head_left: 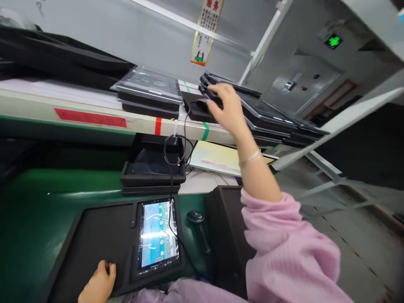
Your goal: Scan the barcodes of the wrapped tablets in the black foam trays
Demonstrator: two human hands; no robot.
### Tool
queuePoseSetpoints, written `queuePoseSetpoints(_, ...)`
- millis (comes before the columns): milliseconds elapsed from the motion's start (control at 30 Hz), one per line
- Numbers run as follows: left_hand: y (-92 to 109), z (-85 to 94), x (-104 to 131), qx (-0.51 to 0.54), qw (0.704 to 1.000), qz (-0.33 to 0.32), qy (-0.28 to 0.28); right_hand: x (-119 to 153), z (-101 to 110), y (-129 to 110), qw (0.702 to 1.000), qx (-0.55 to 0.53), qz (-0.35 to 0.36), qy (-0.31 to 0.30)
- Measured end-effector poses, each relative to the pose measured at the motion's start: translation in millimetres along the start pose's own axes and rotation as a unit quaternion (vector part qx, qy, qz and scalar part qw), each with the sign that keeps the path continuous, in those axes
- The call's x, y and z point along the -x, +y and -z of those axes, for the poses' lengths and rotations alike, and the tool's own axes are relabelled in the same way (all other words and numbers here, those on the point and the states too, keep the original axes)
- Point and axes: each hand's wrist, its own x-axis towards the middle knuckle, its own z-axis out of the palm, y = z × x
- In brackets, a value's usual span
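My right hand (225,107) is up on the shelf (94,110) above the table (38,210), fingers curled down over a small black device (202,105) that sits on a flat black block between two stacks of trays. Whether the fingers have closed on it I cannot tell; the palm hides the grip. A black cable (172,168) runs from that device down over the shelf edge, loops, and ends at the tablet (158,233).

My left hand (99,282) lies flat and loose on the near corner of the black foam fixture (94,240), gripping nothing, pressing it to the table. The tablet sits in the fixture's right-hand pocket, screen lit, cable lying across the glass.

Notes for doing this step well, as judgement:
- Take the device by its sides, not by the cable; the loop looks tight enough to tug the tablet.
- Keep the left hand's weight on the fixture so nothing slides.
- Mind the leaning tray stack (268,118) just right of the hand; it looks easy to knock.
- The handheld scanner (196,219) lies just right of the fixture, clear of the cable.
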Motion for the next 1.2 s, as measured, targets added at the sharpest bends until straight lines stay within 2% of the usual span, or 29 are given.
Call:
queuePoseSetpoints(67, 0, -1.0, 0, 0.003, 1.0, 0.017, 0.009, -40, -12, 24, 0.999, 0.018, -0.009, -0.039)
queuePoseSetpoints(133, 1, -1.4, 1, 0.008, 0.999, 0.035, 0.018, -57, -33, 45, 0.995, 0.022, -0.038, -0.086)
queuePoseSetpoints(233, 3, -1.5, 2, 0.007, 0.998, 0.05, 0.025, -56, -61, 70, 0.989, 0.023, -0.079, -0.12)
queuePoseSetpoints(333, 4, -1.3, 4, -0.001, 0.998, 0.057, 0.025, -49, -74, 84, 0.991, 0.016, -0.093, -0.09)
queuePoseSetpoints(433, 5, -0.4, 6, -0.009, 0.997, 0.068, 0.026, -49, -77, 91, 0.995, 0.004, -0.082, -0.064)
queuePoseSetpoints(533, 6, 0.2, 6, -0.018, 0.997, 0.077, 0.026, -48, -75, 89, 0.996, 0.008, -0.075, -0.056)
queuePoseSetpoints(700, 6, -0.5, 6, -0.032, 0.995, 0.085, 0.038, -44, -62, 78, 0.992, 0.047, -0.069, -0.09)
queuePoseSetpoints(900, 5, -1.0, 7, -0.018, 0.994, 0.094, 0.049, -51, -65, 98, 0.995, 0.049, 0.021, -0.082)
queuePoseSetpoints(967, 6, -0.7, 7, -0.015, 0.994, 0.096, 0.047, -54, -65, 95, 0.994, 0.072, -0.004, -0.086)
queuePoseSetpoints(1033, 8, -0.1, 6, -0.013, 0.994, 0.1, 0.044, -51, -61, 83, 0.989, 0.103, -0.048, -0.09)
queuePoseSetpoints(1100, 8, 0.3, 6, -0.012, 0.994, 0.101, 0.044, -38, -52, 62, 0.99, 0.113, -0.058, -0.057)
queuePoseSetpoints(1200, 7, 1.2, 6, -0.007, 0.994, 0.099, 0.046, -3, -38, 29, 0.994, 0.086, -0.021, 0.062)
